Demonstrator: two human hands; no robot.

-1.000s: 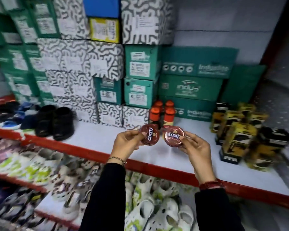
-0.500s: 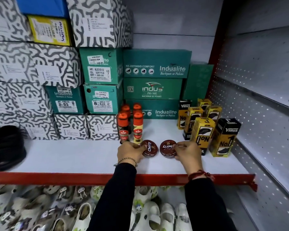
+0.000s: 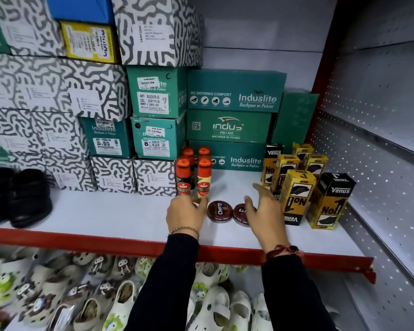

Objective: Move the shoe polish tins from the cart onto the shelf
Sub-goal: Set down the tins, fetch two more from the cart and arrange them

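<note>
Two shoe polish tins lie flat on the white shelf [image 3: 120, 211], side by side: left tin [image 3: 219, 210], right tin [image 3: 241, 214] partly hidden. Left hand [image 3: 186, 211] just beside left tin, fingers spread, empty. Right hand [image 3: 265, 211] over right tin, splayed, empty. Kiwi bottles [image 3: 194, 174] behind

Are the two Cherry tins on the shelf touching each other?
Apart. The head view shows a thin strip of white shelf between the left tin and the right tin.
</note>
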